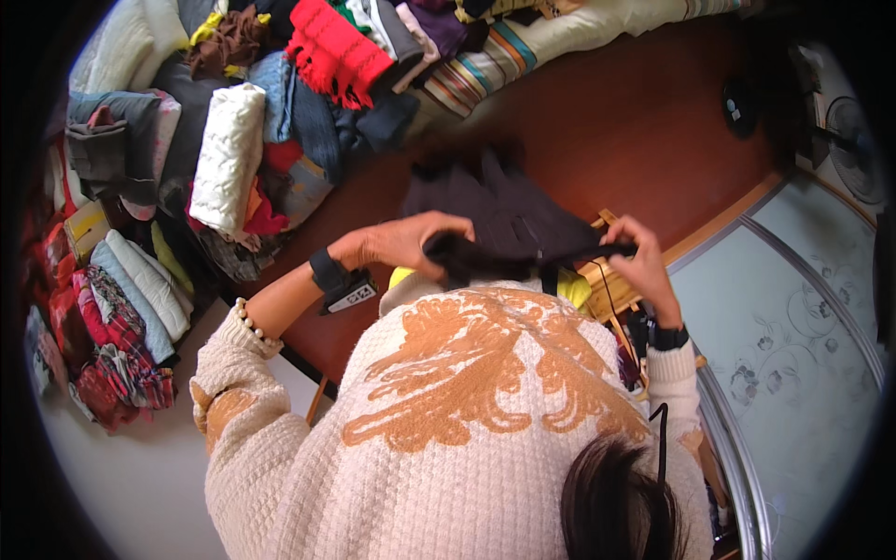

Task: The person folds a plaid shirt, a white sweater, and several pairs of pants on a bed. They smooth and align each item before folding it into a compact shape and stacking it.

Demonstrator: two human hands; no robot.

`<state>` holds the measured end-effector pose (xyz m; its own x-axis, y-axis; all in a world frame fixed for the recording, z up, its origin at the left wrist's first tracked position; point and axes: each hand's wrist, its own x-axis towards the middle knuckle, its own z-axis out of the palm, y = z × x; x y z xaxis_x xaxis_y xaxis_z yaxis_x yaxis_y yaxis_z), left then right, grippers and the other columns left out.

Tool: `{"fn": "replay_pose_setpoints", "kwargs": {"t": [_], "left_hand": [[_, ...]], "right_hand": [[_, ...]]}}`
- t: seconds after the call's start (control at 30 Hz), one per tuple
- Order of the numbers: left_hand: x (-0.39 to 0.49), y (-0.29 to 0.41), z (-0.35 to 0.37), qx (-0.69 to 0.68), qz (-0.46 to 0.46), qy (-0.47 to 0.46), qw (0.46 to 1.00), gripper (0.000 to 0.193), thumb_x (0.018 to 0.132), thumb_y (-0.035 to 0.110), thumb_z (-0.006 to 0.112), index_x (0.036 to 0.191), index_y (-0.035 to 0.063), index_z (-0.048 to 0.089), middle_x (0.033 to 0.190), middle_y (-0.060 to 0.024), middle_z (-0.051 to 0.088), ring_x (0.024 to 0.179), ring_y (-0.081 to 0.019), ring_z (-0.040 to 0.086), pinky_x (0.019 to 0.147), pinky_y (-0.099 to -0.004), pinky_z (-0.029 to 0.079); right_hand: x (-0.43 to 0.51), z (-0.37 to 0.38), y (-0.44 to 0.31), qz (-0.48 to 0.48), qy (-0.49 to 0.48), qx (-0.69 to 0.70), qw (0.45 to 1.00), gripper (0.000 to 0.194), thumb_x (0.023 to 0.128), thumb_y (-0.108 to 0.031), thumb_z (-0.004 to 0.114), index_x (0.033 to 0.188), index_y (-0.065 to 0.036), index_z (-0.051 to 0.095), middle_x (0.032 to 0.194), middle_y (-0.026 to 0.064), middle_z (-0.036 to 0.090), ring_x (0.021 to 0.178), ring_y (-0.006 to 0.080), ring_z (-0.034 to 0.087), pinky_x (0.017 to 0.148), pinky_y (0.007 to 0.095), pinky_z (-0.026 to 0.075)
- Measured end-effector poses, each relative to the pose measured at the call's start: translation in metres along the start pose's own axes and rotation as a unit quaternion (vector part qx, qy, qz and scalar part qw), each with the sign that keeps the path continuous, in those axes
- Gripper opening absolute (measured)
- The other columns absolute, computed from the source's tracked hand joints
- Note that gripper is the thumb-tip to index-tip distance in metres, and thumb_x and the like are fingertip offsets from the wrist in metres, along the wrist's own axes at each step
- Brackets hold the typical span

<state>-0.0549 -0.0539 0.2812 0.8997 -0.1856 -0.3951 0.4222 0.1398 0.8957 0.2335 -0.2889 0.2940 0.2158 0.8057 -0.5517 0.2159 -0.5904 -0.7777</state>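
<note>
A dark purplish-grey garment [497, 203] is stretched between my two hands, just beyond the front of my knit sweater. Its near edge looks black and gathered, and its far part lies over the reddish-brown surface. My left hand [420, 241] grips the bunched black end on the left. With thumb and fingers, my right hand [635, 255] pinches the other end of that edge. Which kind of garment it is I cannot tell. Small patches of yellow cloth [574, 287] show below it, partly hidden by the sweater.
Piled clothes fill the upper left, among them a rolled white fleece [227, 157] and a red fringed cloth [339, 52]. A striped cushion or bedding [483, 63] lies at the back. Sliding doors with floral patterns [791, 315] and a fan [854, 143] stand on the right.
</note>
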Motion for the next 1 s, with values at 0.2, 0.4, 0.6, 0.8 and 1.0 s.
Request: {"fn": "replay_pose_setpoints", "kwargs": {"t": [0.2, 0.4, 0.6, 0.8, 1.0], "left_hand": [[-0.019, 0.075, -0.057, -0.136, 0.003, 0.286, 0.949, 0.039, 0.076, 0.009, 0.068, 0.113, -0.0009, 0.059, 0.103, -0.0039, 0.063, 0.094, -0.0112, 0.057, 0.087, -0.0246, 0.044], [-0.064, 0.123, -0.059, -0.182, 0.162, 0.438, 0.865, 0.028, 0.077, -0.002, 0.065, 0.105, 0.002, 0.062, 0.095, -0.0051, 0.067, 0.089, -0.015, 0.065, 0.078, -0.0285, 0.052], [-0.107, 0.143, -0.044, 0.262, 0.192, 0.605, 0.727, 0.05, 0.076, -0.012, 0.06, 0.124, 0.0023, 0.056, 0.12, -0.0156, 0.061, 0.114, -0.027, 0.057, 0.1, -0.0366, 0.042], [-0.113, 0.187, -0.01, -0.074, 0.249, 0.727, 0.635, 0.045, 0.089, 0.004, 0.059, 0.132, -0.0022, 0.047, 0.127, -0.0158, 0.056, 0.114, -0.0246, 0.056, 0.1, -0.035, 0.042], [-0.109, 0.207, 0.015, 0.432, 0.156, 0.708, 0.537, 0.068, 0.085, 0.0, 0.064, 0.144, -0.0015, 0.03, 0.126, -0.0188, 0.053, 0.113, -0.0271, 0.054, 0.095, -0.0324, 0.044]], "right_hand": [[0.107, -0.04, -0.058, -0.209, 0.125, 0.129, 0.961, 0.027, 0.083, -0.008, 0.066, 0.108, 0.001, 0.061, 0.092, 0.0005, 0.063, 0.085, 0.0078, 0.056, 0.076, 0.0234, 0.046], [0.206, -0.078, -0.177, -0.502, 0.176, -0.012, 0.847, 0.039, 0.092, -0.027, 0.061, 0.122, -0.001, 0.057, 0.109, 0.0085, 0.063, 0.096, 0.0138, 0.058, 0.087, 0.0274, 0.046], [0.232, -0.11, -0.307, -0.627, 0.08, -0.087, 0.77, 0.029, 0.095, -0.023, 0.051, 0.106, 0.001, 0.062, 0.089, 0.0112, 0.068, 0.082, 0.0168, 0.06, 0.075, 0.0335, 0.047], [0.239, -0.119, -0.368, -0.624, -0.004, -0.05, 0.78, 0.035, 0.098, -0.029, 0.048, 0.108, 0.002, 0.061, 0.095, 0.0087, 0.067, 0.087, 0.0157, 0.058, 0.078, 0.0312, 0.047], [0.253, -0.121, -0.382, -0.621, -0.108, 0.071, 0.773, 0.028, 0.099, -0.024, 0.045, 0.097, 0.0, 0.06, 0.084, 0.0015, 0.061, 0.08, 0.0126, 0.056, 0.072, 0.0286, 0.047]]}}
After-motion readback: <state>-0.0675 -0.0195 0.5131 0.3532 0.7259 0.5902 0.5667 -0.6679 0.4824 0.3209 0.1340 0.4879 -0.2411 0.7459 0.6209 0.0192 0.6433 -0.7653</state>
